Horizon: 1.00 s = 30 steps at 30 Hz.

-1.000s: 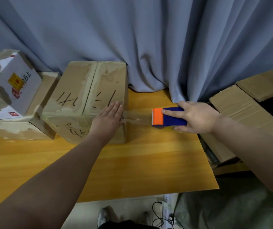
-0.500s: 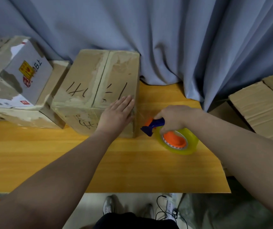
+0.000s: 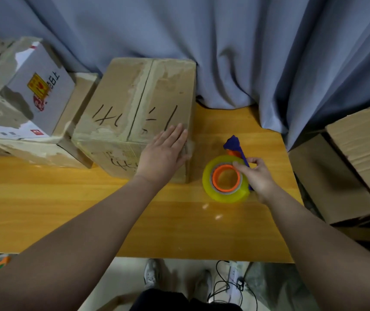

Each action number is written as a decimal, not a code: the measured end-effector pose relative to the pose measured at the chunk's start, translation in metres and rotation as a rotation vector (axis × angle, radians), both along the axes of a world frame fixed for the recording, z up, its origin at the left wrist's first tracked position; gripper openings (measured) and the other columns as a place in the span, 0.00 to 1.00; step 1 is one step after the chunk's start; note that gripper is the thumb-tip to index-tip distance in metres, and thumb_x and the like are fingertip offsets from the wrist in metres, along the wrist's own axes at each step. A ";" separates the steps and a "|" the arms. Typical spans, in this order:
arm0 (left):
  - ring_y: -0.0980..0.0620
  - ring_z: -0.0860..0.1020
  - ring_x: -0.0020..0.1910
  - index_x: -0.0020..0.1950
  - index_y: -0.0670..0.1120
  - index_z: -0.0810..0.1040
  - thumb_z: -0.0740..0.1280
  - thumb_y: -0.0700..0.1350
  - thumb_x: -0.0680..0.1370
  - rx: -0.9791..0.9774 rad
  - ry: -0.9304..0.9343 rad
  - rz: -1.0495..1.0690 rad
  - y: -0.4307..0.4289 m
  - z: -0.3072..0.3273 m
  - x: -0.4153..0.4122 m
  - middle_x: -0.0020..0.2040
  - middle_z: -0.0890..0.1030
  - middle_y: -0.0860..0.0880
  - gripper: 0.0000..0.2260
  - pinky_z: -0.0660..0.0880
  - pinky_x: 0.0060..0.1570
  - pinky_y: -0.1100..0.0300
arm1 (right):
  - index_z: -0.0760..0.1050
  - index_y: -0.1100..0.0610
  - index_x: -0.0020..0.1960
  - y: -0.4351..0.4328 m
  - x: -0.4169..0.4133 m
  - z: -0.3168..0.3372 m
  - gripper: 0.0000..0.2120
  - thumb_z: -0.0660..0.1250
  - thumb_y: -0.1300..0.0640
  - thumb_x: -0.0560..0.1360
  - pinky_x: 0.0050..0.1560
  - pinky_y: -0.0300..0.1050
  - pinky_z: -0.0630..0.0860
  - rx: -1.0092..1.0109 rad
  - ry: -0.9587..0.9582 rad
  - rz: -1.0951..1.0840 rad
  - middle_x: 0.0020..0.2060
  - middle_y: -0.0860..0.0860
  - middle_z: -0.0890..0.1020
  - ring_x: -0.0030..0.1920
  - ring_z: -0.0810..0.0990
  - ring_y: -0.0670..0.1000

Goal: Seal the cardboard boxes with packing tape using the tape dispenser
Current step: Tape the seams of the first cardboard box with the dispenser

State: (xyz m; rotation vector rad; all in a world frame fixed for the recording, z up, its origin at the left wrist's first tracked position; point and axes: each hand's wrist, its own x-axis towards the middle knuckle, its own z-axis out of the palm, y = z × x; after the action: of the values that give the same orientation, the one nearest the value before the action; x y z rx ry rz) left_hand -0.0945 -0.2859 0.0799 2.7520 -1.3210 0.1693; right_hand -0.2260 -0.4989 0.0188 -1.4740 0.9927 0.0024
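Two hands share the work around the box [image 3: 116,102]. My left hand [image 3: 165,152] lies flat with its fingers straight on the box's top, at its near right corner. I judge that it pins the box, and perhaps a tape end there, against sliding. My right hand [image 3: 259,177] pinches the blue frame of the dispenser [image 3: 223,194], which seems to rest on the tabletop [image 3: 78,209] just right of the box, roll face up and clear of the cardboard. That reads as parking or fetching the tool between strips. The box is shut along a middle seam [image 3: 142,97], so its contents are hidden, and I cannot tell whether tape covers that seam. Stacked boxes [image 3: 33,86] stand left of the box, also closed. More cartons [image 3: 359,158] lie well right of it, contents unseen.
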 end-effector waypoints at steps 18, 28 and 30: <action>0.52 0.50 0.77 0.78 0.45 0.52 0.54 0.57 0.81 0.025 0.060 0.030 -0.004 0.006 -0.002 0.78 0.52 0.48 0.29 0.46 0.74 0.59 | 0.53 0.59 0.77 0.088 0.025 -0.001 0.43 0.72 0.48 0.72 0.74 0.48 0.55 -0.790 -0.337 0.358 0.76 0.56 0.58 0.76 0.54 0.54; 0.52 0.50 0.77 0.78 0.45 0.52 0.55 0.57 0.81 0.019 0.080 0.018 -0.004 0.013 -0.002 0.78 0.52 0.48 0.29 0.47 0.74 0.59 | 0.63 0.65 0.73 0.121 0.051 0.007 0.29 0.54 0.49 0.78 0.73 0.54 0.60 -0.808 -0.284 0.135 0.71 0.60 0.68 0.72 0.64 0.59; 0.52 0.50 0.77 0.78 0.46 0.51 0.55 0.56 0.82 0.028 0.069 -0.002 -0.002 0.013 -0.002 0.79 0.51 0.48 0.29 0.48 0.73 0.59 | 0.68 0.66 0.70 0.115 0.046 0.005 0.25 0.57 0.52 0.78 0.71 0.56 0.63 -0.966 -0.274 0.168 0.68 0.62 0.72 0.70 0.69 0.60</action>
State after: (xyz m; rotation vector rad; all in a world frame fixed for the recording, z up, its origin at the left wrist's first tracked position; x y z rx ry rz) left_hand -0.0961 -0.2875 0.0929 2.7524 -1.3189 0.0554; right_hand -0.1800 -0.3841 0.0235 -2.3477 0.6459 -0.6164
